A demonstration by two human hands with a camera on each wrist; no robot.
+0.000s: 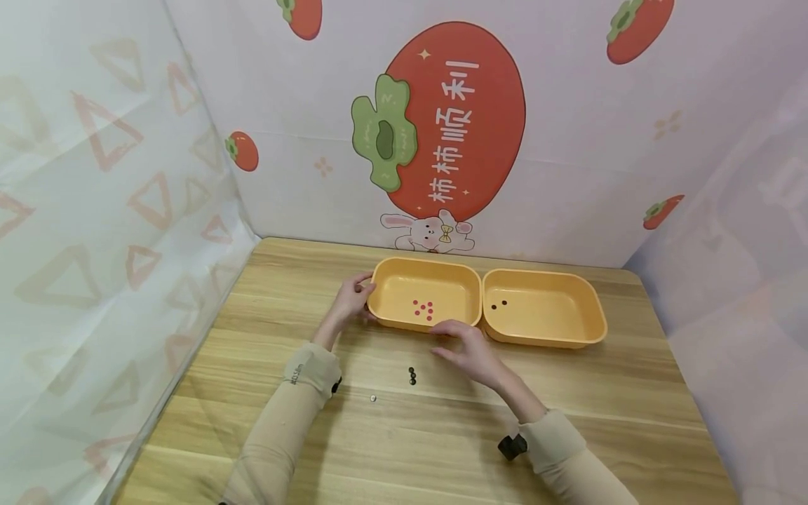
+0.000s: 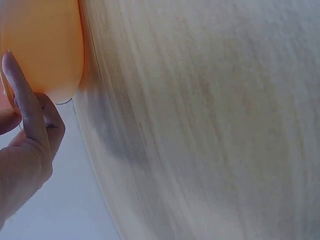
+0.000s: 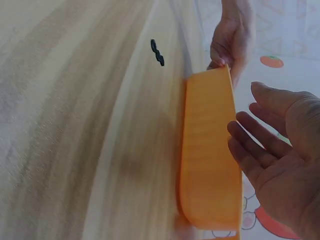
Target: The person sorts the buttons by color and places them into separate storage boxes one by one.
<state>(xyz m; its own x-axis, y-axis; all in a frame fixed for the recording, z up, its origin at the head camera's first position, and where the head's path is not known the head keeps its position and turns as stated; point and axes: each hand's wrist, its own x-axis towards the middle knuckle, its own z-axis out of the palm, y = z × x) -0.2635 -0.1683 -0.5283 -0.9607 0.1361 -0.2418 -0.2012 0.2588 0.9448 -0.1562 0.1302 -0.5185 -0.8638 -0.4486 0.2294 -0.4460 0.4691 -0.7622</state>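
My left hand (image 1: pixel 350 298) grips the left end of a yellow plastic bin (image 1: pixel 454 301). In the left wrist view its thumb and fingers (image 2: pixel 26 100) straddle the rim. Several small pinkish-red discs (image 1: pixel 423 307) lie on that bin's floor. By the bin's front rim, my right hand (image 1: pixel 470 354) holds nothing, its fingers (image 3: pixel 260 135) spread and slightly bent in the right wrist view. A short row of small black round pieces (image 1: pixel 412 376) lies on the table before the bin. To their left is a tiny silvery piece (image 1: pixel 373 398).
A second yellow bin (image 1: pixel 555 312) stands against the first one's right side, with two black pieces (image 1: pixel 504 303) inside. Both are near the back edge of the wooden table (image 1: pixel 429 449). A printed backdrop (image 1: pixel 568 175) rises behind, and sheets hang at both sides.
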